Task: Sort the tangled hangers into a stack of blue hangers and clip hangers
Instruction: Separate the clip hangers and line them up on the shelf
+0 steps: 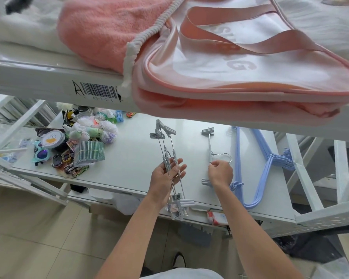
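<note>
A bunch of grey metal clip hangers (165, 146) lies across my left hand (165, 178), whose fingers are nearly straight under the rods; the clips stick out at both ends. One single clip hanger (209, 146) lies on the white shelf (133, 158), and my right hand (220, 174) pinches it near its wire hook. A stack of blue hangers (264, 168) lies on the shelf to the right of that hand.
Toys, sunglasses, toy cars and a round tin (52, 140) crowd the shelf's left part. An upper shelf (38, 77) with a pink bag (240, 63) and pink towel overhangs the work area. White rack frames (308, 188) stand at the right.
</note>
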